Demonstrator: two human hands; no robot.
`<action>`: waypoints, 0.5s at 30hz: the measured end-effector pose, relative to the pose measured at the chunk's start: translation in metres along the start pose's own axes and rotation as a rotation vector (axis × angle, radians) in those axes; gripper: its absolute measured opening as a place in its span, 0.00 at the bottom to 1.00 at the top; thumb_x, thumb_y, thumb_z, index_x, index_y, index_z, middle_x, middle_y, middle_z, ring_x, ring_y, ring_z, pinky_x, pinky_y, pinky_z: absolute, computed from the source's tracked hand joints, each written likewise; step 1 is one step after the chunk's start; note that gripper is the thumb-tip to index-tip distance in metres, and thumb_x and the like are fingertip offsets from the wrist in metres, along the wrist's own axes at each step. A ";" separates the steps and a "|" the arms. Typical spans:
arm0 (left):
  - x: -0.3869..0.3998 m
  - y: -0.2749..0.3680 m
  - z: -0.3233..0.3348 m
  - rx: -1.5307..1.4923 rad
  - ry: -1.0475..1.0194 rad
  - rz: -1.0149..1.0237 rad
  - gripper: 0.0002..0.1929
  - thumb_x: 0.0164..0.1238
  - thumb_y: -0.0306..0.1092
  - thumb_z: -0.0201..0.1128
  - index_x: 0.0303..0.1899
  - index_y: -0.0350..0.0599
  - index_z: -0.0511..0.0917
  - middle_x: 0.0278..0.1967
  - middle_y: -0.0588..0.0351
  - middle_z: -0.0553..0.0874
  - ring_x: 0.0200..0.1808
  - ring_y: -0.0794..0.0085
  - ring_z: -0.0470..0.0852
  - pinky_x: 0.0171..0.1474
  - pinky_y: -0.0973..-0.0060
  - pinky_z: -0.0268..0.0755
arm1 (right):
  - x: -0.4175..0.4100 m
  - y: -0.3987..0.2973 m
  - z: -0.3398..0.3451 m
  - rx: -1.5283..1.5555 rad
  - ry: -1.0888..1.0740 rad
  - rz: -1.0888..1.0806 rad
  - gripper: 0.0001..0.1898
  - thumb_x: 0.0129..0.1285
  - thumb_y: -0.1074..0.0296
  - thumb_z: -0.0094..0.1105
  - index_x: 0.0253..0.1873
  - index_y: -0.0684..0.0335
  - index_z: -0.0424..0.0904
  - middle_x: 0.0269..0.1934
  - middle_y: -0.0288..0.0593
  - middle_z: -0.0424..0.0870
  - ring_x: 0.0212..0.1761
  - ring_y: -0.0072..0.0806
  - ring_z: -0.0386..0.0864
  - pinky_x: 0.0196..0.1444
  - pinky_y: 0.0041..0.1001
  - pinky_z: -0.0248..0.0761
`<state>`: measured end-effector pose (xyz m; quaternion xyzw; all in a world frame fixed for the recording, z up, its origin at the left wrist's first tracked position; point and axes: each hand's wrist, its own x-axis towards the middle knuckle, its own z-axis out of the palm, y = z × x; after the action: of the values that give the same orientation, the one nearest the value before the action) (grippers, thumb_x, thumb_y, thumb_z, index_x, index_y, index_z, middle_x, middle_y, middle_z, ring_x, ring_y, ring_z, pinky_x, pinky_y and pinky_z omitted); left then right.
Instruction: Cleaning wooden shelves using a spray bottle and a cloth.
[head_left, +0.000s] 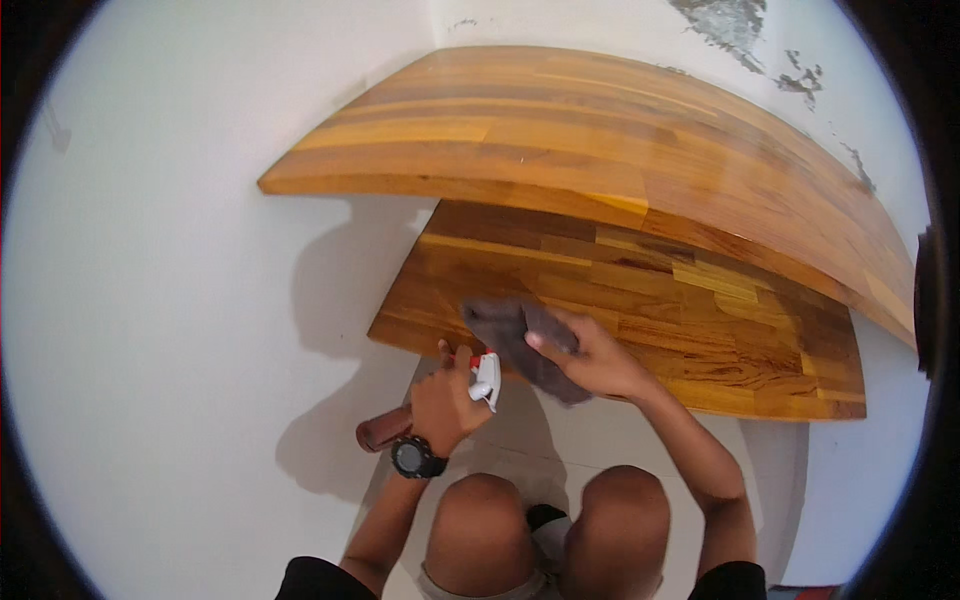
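A spray bottle with a reddish-brown body (385, 430) and a white and red trigger head (487, 381) is in my left hand (448, 401). The bottle is tipped on its side, its base pointing to the lower left. My right hand (600, 360) grips a dark grey cloth (510, 330), which is folded and hangs down a little past the fingers. Both hands are by the front edge of a lower wooden shelf (735, 337), near its left end. Whether the cloth touches the wood I cannot tell.
Above and behind the lower shelf, an upper wooden board (570, 127) juts out over part of it. White walls (165, 300) enclose the left and back, with peeling paint (724, 22) at the upper right. My knees (480, 532) are bent over a pale tiled floor (615, 442).
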<state>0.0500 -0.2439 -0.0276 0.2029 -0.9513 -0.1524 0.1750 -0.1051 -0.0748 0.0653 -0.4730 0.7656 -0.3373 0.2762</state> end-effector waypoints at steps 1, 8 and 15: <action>-0.001 -0.002 -0.001 -0.002 -0.002 -0.016 0.29 0.52 0.43 0.71 0.56 0.44 0.74 0.36 0.37 0.89 0.32 0.40 0.88 0.34 0.49 0.80 | 0.005 -0.010 0.006 0.311 0.092 -0.069 0.21 0.76 0.61 0.63 0.67 0.63 0.76 0.50 0.41 0.85 0.52 0.25 0.79 0.59 0.27 0.73; -0.037 -0.031 -0.057 -0.302 0.391 0.187 0.27 0.56 0.41 0.75 0.56 0.41 0.80 0.32 0.42 0.89 0.36 0.42 0.88 0.40 0.59 0.80 | 0.024 -0.105 0.052 0.721 0.515 -0.550 0.25 0.75 0.53 0.65 0.65 0.69 0.78 0.51 0.40 0.85 0.56 0.22 0.78 0.60 0.25 0.72; -0.062 -0.018 -0.096 -0.622 0.714 -0.012 0.22 0.73 0.49 0.66 0.53 0.38 0.83 0.37 0.46 0.86 0.39 0.69 0.79 0.43 0.62 0.70 | 0.034 -0.180 0.057 0.028 1.003 -1.501 0.20 0.68 0.63 0.67 0.63 0.55 0.83 0.67 0.55 0.81 0.72 0.54 0.75 0.76 0.57 0.65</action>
<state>0.1473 -0.2528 0.0352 0.1859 -0.7398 -0.3517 0.5426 0.0202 -0.1783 0.1664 -0.6422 0.2818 -0.6048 -0.3773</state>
